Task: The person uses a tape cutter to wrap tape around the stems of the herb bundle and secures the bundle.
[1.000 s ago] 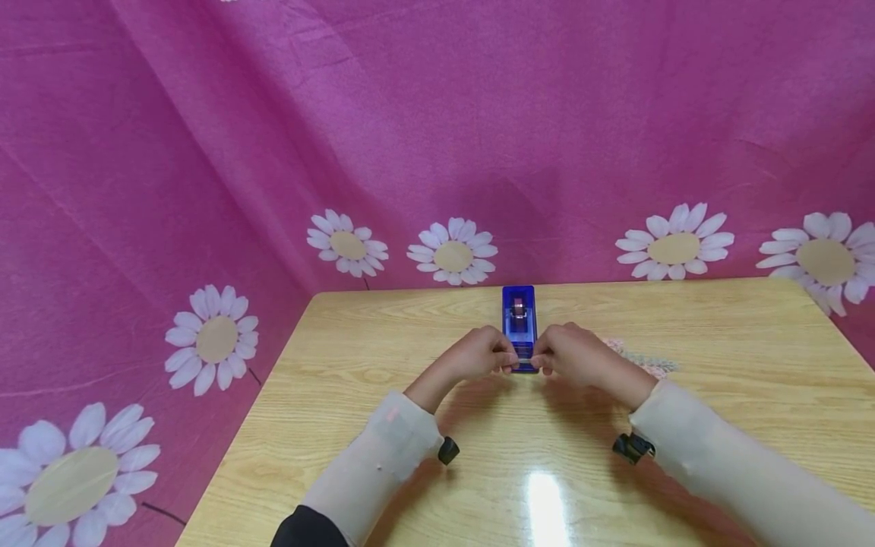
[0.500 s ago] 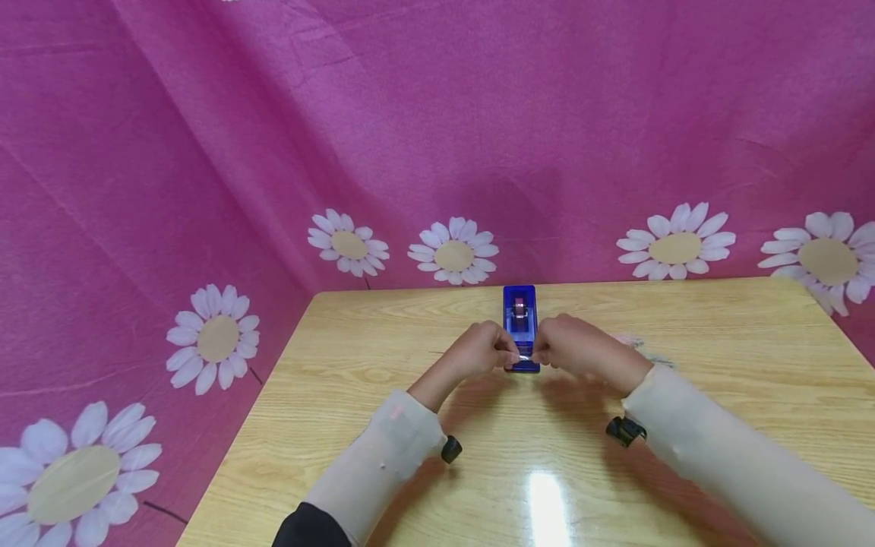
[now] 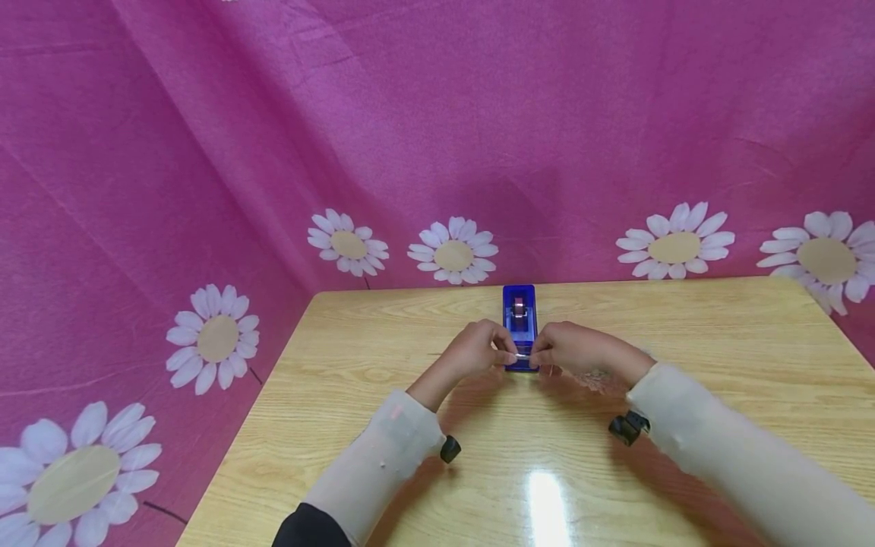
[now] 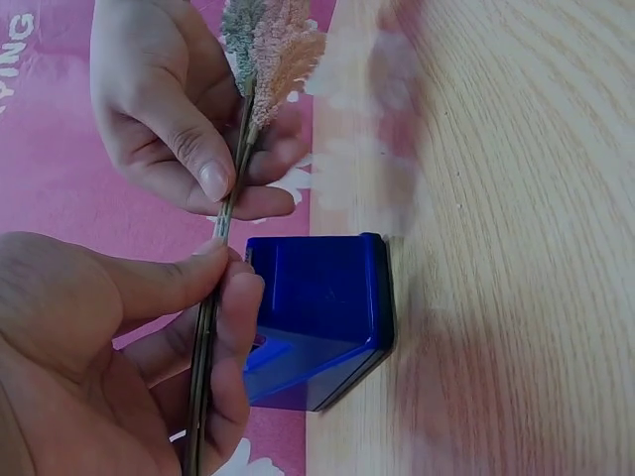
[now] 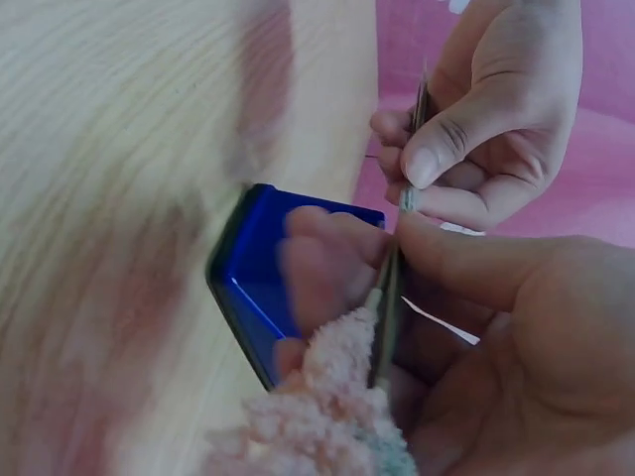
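Stems [image 4: 210, 327] of a small dried-flower sprig, thin, greenish-brown, bunched together, held between both hands just in front of the near end of the blue tape dispenser [image 3: 520, 325]. Fluffy pink and grey-green plume heads [image 4: 268, 45] sit at the right-hand end of the sprig; in the right wrist view the plumes [image 5: 332, 416] spill out below the right fingers, blurred. In the head view the sprig is mostly hidden, only a pale sliver between the fingertips and a pinkish blur under the right hand.

Left hand [image 3: 478, 351]: thumb and forefinger pressed together, pinching the stems at the bare end, other fingers curled under. Right hand [image 3: 577, 353]: thumb and forefinger also pinching the stems, close to where the plumes start. Both pinch points lie near each other, thumb tips almost touching, stems running straight from one hand to the other. Cannot tell whether tape sits on the stems.

Dispenser stands on the wooden table [image 3: 718, 334], long axis pointing away from the person, roll core visible in its top. Hands hover just above its near end; contact with it not clear.

Both forearms in pale cream sleeves [image 3: 383, 463], a small black wrist camera [image 3: 449, 450] under each wrist. Pink cloth backdrop [image 3: 437, 137] with white daisy prints surrounds the table. Light glare on the tabletop near the front edge.
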`<state>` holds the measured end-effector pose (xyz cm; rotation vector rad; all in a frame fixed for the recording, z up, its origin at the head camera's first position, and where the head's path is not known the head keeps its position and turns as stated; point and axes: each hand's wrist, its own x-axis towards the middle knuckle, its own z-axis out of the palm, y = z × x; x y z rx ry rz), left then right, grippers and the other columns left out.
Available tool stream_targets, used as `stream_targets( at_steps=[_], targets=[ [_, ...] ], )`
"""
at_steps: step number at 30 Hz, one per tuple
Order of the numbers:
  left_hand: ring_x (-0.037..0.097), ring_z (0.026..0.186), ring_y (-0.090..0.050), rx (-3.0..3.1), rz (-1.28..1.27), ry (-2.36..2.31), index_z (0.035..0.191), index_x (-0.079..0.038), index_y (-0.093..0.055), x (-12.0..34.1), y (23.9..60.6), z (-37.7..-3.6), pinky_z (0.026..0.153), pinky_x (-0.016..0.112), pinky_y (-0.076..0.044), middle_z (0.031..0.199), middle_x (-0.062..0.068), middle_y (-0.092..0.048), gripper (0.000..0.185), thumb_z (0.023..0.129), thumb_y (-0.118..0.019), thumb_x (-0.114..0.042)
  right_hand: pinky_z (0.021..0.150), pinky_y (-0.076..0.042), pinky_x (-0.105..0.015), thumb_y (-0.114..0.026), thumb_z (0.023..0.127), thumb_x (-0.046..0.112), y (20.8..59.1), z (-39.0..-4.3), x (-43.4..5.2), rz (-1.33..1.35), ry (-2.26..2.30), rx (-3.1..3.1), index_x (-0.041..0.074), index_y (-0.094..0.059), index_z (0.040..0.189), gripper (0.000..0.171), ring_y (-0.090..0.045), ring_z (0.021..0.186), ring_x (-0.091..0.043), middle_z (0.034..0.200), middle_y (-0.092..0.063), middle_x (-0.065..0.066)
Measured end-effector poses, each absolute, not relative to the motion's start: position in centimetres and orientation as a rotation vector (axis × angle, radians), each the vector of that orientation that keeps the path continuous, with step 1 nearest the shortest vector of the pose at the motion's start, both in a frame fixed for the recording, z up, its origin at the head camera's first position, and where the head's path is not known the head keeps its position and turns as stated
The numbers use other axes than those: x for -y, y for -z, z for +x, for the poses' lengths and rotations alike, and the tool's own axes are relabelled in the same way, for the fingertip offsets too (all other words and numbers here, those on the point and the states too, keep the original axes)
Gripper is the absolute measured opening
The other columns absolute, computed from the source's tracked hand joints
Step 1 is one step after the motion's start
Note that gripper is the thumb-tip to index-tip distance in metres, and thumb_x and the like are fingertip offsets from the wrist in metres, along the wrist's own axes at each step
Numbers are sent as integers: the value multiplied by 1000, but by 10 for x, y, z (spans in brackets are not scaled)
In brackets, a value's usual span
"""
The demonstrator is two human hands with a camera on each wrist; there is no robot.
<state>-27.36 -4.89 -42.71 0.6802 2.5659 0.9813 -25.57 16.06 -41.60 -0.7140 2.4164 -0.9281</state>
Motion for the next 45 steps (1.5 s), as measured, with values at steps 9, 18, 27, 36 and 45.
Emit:
stream_targets(
  at_steps=[9, 18, 27, 36, 45],
  targets=[
    [33, 77, -67, -2419, 623, -1128, 89, -2, -76, 51, 426, -274, 58, 24, -48, 84, 14, -74, 16, 101, -67, -9, 66, -50, -32, -60, 103, 6, 426, -250, -162, -663, 978, -2568, 3, -78, 94, 20, -60, 70, -19, 79, -70, -9],
    [7, 60, -46, -2492, 674, -975, 88, 1, -78, 49, 427, -276, 52, 19, -36, 81, 13, -74, 27, 105, -60, -10, 65, -51, -33, -67, 100, 9, 424, -240, -155, -586, 905, -2722, 6, -79, 90, 16, -59, 68, -15, 77, -71, -5],
    [8, 64, -47, -2552, 711, -971, 88, 0, -78, 47, 430, -278, 56, 21, -38, 73, 2, -68, 18, 100, -69, -10, 69, -55, -35, -66, 100, 6, 419, -248, -155, -600, 914, -2670, 3, -77, 92, 14, -66, 77, -21, 82, -72, -6],
    [8, 67, -52, -2583, 647, -965, 85, -7, -77, 44, 428, -278, 58, 20, -41, 74, -3, -66, 13, 97, -73, -11, 64, -49, -31, -66, 101, 14, 417, -259, -154, -622, 894, -2658, 2, -75, 97, 15, -57, 71, -16, 84, -70, -9],
    [13, 69, -62, -2634, 649, -940, 85, -10, -77, 44, 429, -277, 58, 21, -42, 71, -4, -68, 11, 95, -75, -13, 61, -52, -31, -58, 107, 21, 422, -264, -156, -626, 894, -2587, 2, -73, 84, 33, -67, 70, -24, 76, -71, -9]
  ],
)
